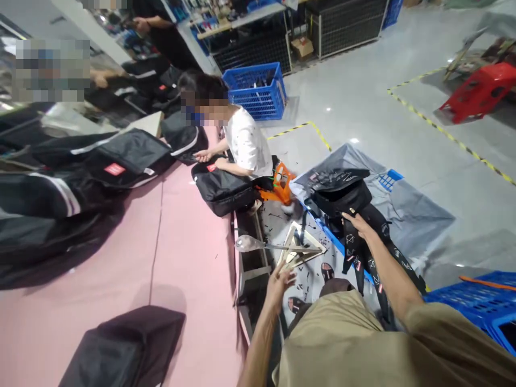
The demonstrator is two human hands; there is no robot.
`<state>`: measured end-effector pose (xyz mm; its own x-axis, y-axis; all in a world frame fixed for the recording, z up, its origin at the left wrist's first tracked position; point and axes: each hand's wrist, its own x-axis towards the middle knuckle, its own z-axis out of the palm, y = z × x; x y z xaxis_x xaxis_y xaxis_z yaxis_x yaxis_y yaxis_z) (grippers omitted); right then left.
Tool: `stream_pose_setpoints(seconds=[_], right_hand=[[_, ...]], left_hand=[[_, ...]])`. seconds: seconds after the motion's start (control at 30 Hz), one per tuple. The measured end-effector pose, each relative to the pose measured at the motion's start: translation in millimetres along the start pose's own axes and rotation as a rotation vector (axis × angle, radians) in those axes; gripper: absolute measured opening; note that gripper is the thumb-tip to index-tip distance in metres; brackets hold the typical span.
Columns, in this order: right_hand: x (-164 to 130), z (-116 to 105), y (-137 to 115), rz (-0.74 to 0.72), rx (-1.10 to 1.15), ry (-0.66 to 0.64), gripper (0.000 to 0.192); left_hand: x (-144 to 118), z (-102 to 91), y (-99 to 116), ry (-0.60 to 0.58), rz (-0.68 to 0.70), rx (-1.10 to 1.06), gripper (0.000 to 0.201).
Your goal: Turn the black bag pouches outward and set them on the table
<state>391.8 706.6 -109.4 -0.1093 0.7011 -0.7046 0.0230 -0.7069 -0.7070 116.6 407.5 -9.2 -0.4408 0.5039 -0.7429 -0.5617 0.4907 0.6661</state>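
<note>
My right hand [358, 223] reaches to the right and rests on a black backpack [342, 194] that lies on a grey plastic sheet over a blue crate; its grip on the fabric or straps [355, 252] is hard to make out. My left hand [280, 278] hovers with fingers apart beside the pink table's edge [237, 301], above a wooden frame [300, 250], holding nothing. A black bag [124, 346] lies on the pink table near me.
A seated person in a white shirt [245, 142] handles a black bag [223, 188] at the table's far end. Piled black bags [60, 183] cover the left. Blue crates [258, 88] [479, 303], a red stool [479, 91] and yellow floor tape [451, 137] are around.
</note>
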Motion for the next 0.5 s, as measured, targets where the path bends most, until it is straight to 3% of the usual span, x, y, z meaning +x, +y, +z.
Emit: stream_pose_setpoints(seconds=[0.1, 0.23, 0.37, 0.5], right_hand=[[16.5, 22.1, 41.6, 0.14, -0.122, 0.072, 0.022], [24.3, 25.5, 82.7, 0.247, -0.285, 0.18, 0.024], [42.7, 17.5, 90.2, 0.256, -0.403, 0.185, 0.019], [60.7, 14.5, 78.8, 0.201, -0.531, 0.204, 0.022]], left_hand=[[-16.3, -24.4, -54.4, 0.071, -0.124, -0.038, 0.062], [-40.4, -54.9, -89.8, 0.23, -0.184, -0.155, 0.044], [-59.9, -72.4, -105.7, 0.375, -0.189, -0.247, 0.034], [-65.5, -71.4, -114.5, 0.407, -0.231, -0.27, 0.035]])
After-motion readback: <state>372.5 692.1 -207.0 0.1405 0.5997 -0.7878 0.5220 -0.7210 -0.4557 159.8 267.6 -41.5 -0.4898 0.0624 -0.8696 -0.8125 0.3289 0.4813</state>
